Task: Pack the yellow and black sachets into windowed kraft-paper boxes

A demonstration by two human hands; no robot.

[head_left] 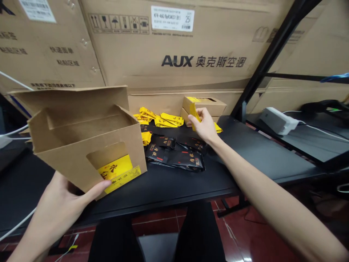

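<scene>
The right hand (204, 125) has its fingers clamped on a yellow sachet (194, 113) just beside a small kraft box (207, 105). The left hand (58, 203) holds a larger kraft box (89, 145) from below, fingers together, a yellow packet (116, 167) showing in its window. Behind the counter (163, 193) stands a carton (174, 43) printed "AUX 奥克斯空调".

I've got the left hand (58, 203) holding a kraft carton (89, 145) with a yellow packet (116, 167) at its window, while the right hand (204, 125) pinches a yellow sachet (194, 111) against a small cardboard box (211, 105).
</scene>
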